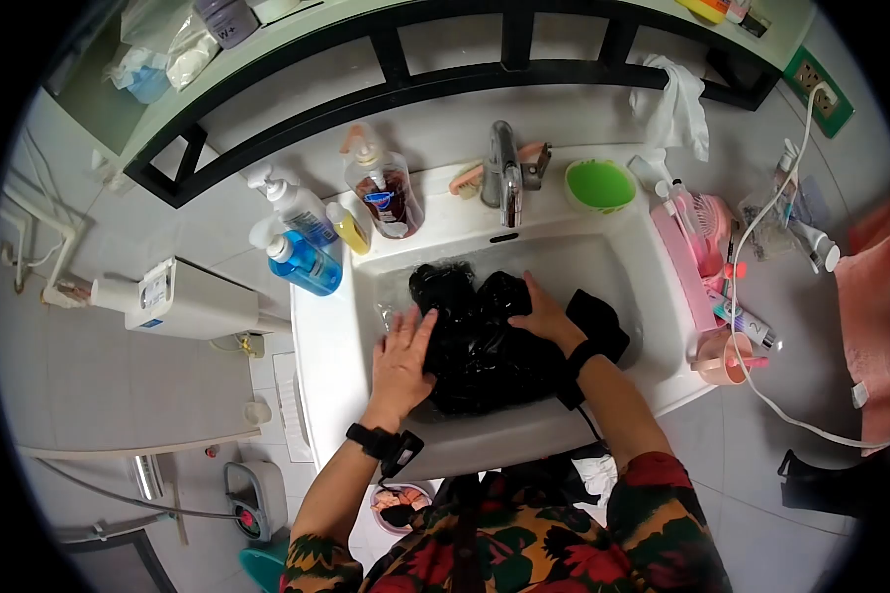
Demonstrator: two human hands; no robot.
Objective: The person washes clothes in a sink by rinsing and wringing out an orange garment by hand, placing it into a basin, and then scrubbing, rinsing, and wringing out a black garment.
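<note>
A soaked black cloth (pixel 485 346) lies bunched in the water of a white sink (pixel 331 366). My left hand (pixel 403 361) rests on the cloth's left edge, palm down with its fingers spread. On the cloth's upper right part lies my right hand (pixel 547 314), its fingers apart and partly against the fabric. Neither hand grips anything that shows. Above the cloth, the metal faucet (pixel 507 183) stands at the back of the sink.
Pump bottles, one blue (pixel 305 264) and one dark red (pixel 386 198), stand on the back left rim. A green bowl (pixel 600 185) sits at the back right. Along the right are a pink caddy (pixel 684 267), a pink cup (pixel 722 358) and a white cable (pixel 747 371).
</note>
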